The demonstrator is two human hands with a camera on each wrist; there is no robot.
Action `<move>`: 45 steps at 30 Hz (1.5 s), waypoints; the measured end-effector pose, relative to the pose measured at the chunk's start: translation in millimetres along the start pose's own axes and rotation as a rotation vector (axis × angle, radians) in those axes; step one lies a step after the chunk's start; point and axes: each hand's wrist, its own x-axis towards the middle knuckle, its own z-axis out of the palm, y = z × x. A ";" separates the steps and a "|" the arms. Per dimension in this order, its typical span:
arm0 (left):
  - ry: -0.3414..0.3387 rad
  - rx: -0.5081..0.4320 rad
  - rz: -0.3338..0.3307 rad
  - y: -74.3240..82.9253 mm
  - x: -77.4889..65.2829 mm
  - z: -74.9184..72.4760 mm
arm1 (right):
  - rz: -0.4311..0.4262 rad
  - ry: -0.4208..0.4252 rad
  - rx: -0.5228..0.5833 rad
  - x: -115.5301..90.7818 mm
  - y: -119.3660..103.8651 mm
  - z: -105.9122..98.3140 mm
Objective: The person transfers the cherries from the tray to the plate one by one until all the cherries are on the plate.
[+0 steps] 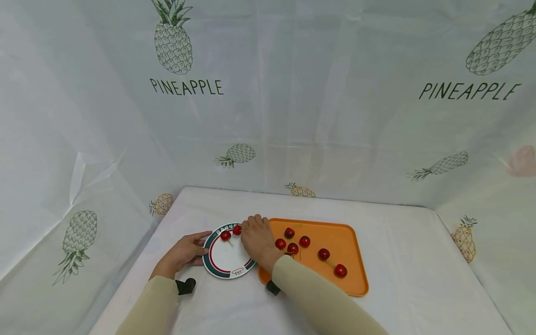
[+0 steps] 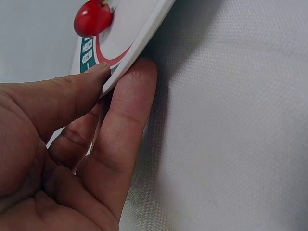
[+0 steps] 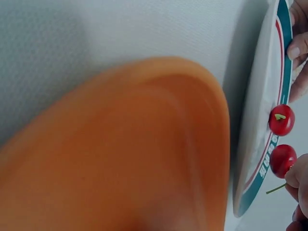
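My left hand (image 1: 184, 252) pinches the left rim of a white plate (image 1: 228, 260) with a green border and red line. In the left wrist view, thumb (image 2: 86, 89) lies above the rim, fingers below. A red cherry (image 1: 225, 236) sits near the plate's far edge. Beside it is another cherry (image 1: 237, 230), right at my right hand (image 1: 259, 238). The right wrist view shows the right fingertips (image 3: 294, 175) pinching that cherry (image 3: 283, 161), a green stem alongside. Most of the right hand lies outside that view.
An orange tray (image 1: 351, 274) stands to the right of the plate, partly under my right forearm. Several dark red cherries (image 1: 324, 254) lie on it, some with stems. A white cloth covers the table (image 1: 402, 270), and a pineapple-print curtain (image 1: 310, 116) hangs behind.
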 end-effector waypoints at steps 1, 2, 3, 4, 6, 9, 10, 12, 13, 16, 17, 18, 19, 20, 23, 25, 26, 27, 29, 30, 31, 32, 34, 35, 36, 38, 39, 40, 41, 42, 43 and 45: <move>0.000 -0.001 -0.002 0.0 -0.1 -0.1 | 0.003 -0.007 -0.003 0.0 -0.8 0.4; 0.000 -0.003 -0.003 -0.1 0.0 -0.2 | 0.004 -0.015 -0.009 0.0 -1.3 1.0; 0.000 -0.002 -0.004 -0.1 0.0 -0.4 | 0.005 -0.022 -0.015 -0.1 -1.9 1.3; -0.001 -0.001 -0.005 -0.1 -0.1 -0.6 | 0.005 -0.029 -0.019 -0.2 -2.3 1.8; -0.001 -0.003 -0.003 -0.3 0.0 -0.7 | 0.004 -0.046 -0.024 -0.4 -3.1 2.6; 0.001 -0.006 0.003 -0.5 0.0 -0.6 | -0.001 -0.065 -0.025 -0.4 -4.1 4.1; 0.003 -0.005 0.004 -0.5 -0.2 -0.5 | -0.003 -0.071 -0.024 -0.4 -4.4 4.4; 0.006 -0.004 0.006 -0.5 -0.7 -0.2 | -0.009 -0.081 -0.020 -0.4 -5.1 5.0; 0.008 -0.003 0.007 -0.4 -1.0 0.0 | -0.012 -0.083 -0.019 -0.3 -5.4 5.2; 0.013 0.000 0.006 -0.2 -2.1 0.4 | -0.018 -0.091 -0.020 -0.3 -6.3 5.1; 0.014 0.000 0.005 -0.1 -2.3 0.5 | -0.018 -0.092 -0.016 -0.1 -6.6 5.3; 0.016 0.000 0.004 0.1 -2.3 0.6 | -0.018 -0.093 -0.015 -0.1 -7.0 5.1; 0.017 0.001 0.003 0.2 -2.4 0.6 | -0.018 -0.095 -0.012 0.0 -7.4 5.0; 0.017 0.002 0.002 0.4 -2.6 0.6 | -0.017 -0.097 -0.010 0.1 -7.8 5.0; 0.017 0.007 -0.003 0.6 -2.3 0.4 | -0.014 -0.101 0.001 0.6 -8.8 4.8; 0.016 0.008 -0.005 0.5 -2.2 0.2 | -0.016 -0.106 0.002 0.9 -9.6 4.9; 0.016 0.008 -0.006 0.4 -2.0 0.2 | -0.017 -0.106 0.001 1.0 -9.9 5.1; 0.016 0.008 -0.007 0.3 -1.8 0.2 | -0.017 -0.104 0.002 1.1 -10.3 5.4; 0.015 0.009 -0.007 0.2 -1.8 0.1 | -0.019 -0.103 0.002 1.4 -11.2 6.0; 0.014 0.009 -0.007 0.2 -1.8 0.1 | -0.019 -0.104 0.002 1.5 -11.6 6.1; 0.013 0.009 -0.005 0.1 -1.6 0.1 | -0.017 -0.103 0.002 1.5 -11.9 6.2; 0.012 0.009 -0.005 0.1 -1.5 0.0 | -0.015 -0.101 0.001 1.4 -12.1 6.4; 0.009 0.011 -0.001 0.1 -1.3 -0.2 | -0.012 -0.099 0.000 1.2 -12.2 6.4; 0.008 0.012 0.001 -0.1 -1.2 -0.3 | -0.009 -0.098 -0.001 1.0 -12.0 6.1; 0.008 0.013 0.003 -0.1 -1.1 -0.5 | -0.007 -0.095 0.001 0.9 -11.8 6.0; 0.008 0.014 0.003 -0.5 -0.9 -0.8 | -0.005 -0.092 0.007 0.8 -11.0 5.6; 0.008 0.014 0.004 -0.6 -0.6 -0.9 | -0.004 -0.088 0.010 0.6 -10.6 5.4; 0.007 0.013 0.003 -0.7 -0.5 -0.9 | -0.003 -0.085 0.013 0.4 -10.1 5.1; 0.007 0.013 0.003 -0.6 -0.5 -1.0 | -0.003 -0.082 0.019 0.3 -9.7 5.2; 0.005 0.012 0.004 -0.5 -0.5 -1.0 | -0.005 -0.077 0.023 -0.1 -9.2 4.8; 0.005 0.012 0.003 -0.5 -0.4 -1.0 | -0.008 -0.071 0.024 -0.4 -8.6 4.3; 0.004 0.011 0.005 -0.2 -0.6 -0.8 | -0.012 -0.054 0.031 -1.8 -6.9 1.8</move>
